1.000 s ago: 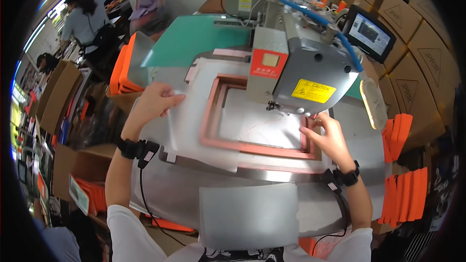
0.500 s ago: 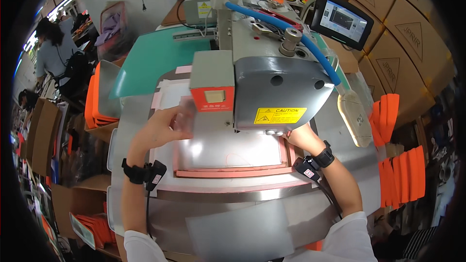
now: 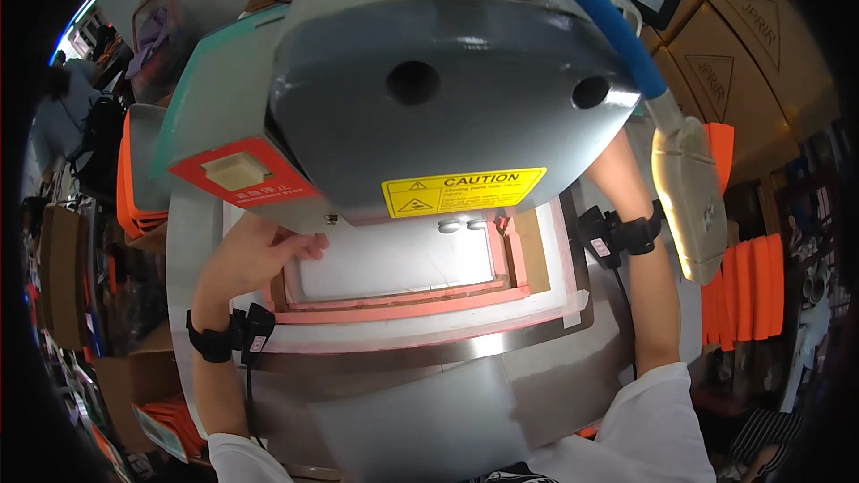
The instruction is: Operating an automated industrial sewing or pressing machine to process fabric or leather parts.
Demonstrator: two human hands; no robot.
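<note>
Under the grey head of an industrial sewing machine (image 3: pixel 447 98) lies a pale, shiny sheet (image 3: pixel 385 259) inside a pink-edged frame (image 3: pixel 394 311). A thin loose thread crosses the sheet. My left hand (image 3: pixel 246 255) rests at the frame's left side, its fingers loosely bent and apart, fingertips over the sheet's edge. It holds nothing that I can see. My right hand (image 3: pixel 613 161) reaches far back past the machine head's right side; the head hides its fingers. Each wrist wears a black strap with a small box and a cable.
A red panel with a pale button (image 3: pixel 237 172) sits left of the machine head. A translucent sheet (image 3: pixel 420 420) lies at the table's near edge. Orange pieces (image 3: pixel 743 291) hang at right, near stacked cartons (image 3: pixel 752 27). A lit lamp (image 3: pixel 689 206) and blue hose (image 3: pixel 591 18) flank the head.
The view has moved in close over the machine head. My right hand has gone from beneath the head's right side to farther back behind it. My left hand stays by the frame's left side.
</note>
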